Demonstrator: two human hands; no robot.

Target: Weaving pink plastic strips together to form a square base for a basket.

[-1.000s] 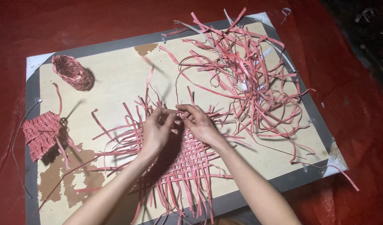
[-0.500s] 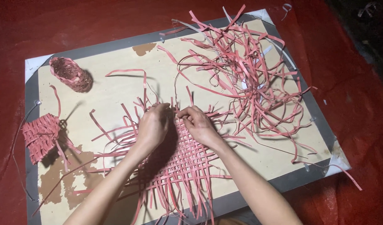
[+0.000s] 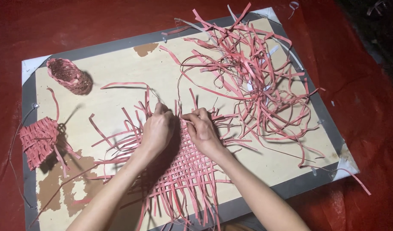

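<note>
At the centre of the frame, the left hand [image 3: 158, 130] and the right hand [image 3: 201, 128] meet at the upper edge of a flat woven mat of pink strips [image 3: 185, 169], which lies on a pale board [image 3: 119, 68] in the lower middle. Both hands have their fingers curled and pinched on strip ends at that edge. A loose pile of pink strips [image 3: 252, 77] sprawls in the upper right. A small woven basket [image 3: 69, 76] lies on its side at upper left, and a smaller woven piece [image 3: 37, 141] sits at the left edge. Red sheeting [image 3: 367, 107] surrounds the board.
</note>
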